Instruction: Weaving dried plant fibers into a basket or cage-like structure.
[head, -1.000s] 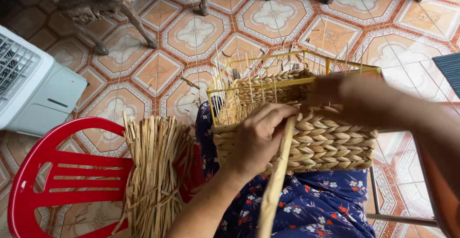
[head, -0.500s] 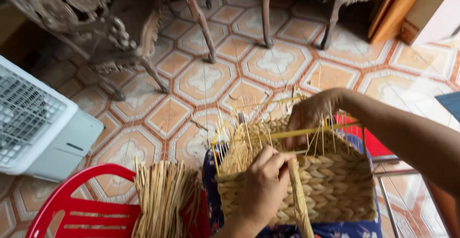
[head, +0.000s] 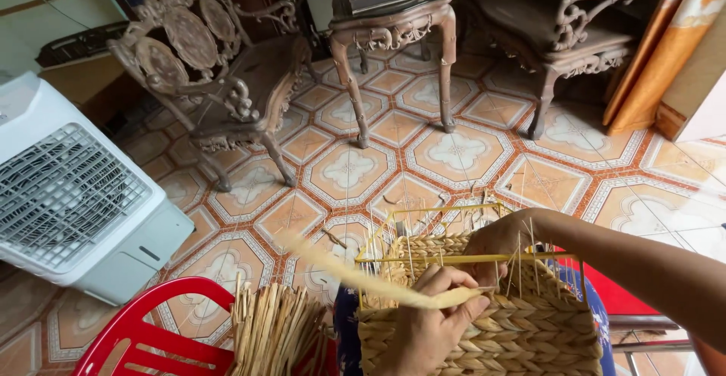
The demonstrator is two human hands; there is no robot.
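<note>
As L grip pinches strand, basket sits below.

left hand pinching straw strand, right hand on woven basket rim, red chair

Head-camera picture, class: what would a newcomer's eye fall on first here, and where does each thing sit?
At the bottom centre, the left hand pinches a flat pale straw strand against a half-woven basket on a yellow wire frame, while the right hand grips the basket's far rim. A bundle of dried straw lies on a red plastic chair at lower left. Behind stand carved wooden chairs on the patterned tile floor, and a white air cooler at left.
</note>
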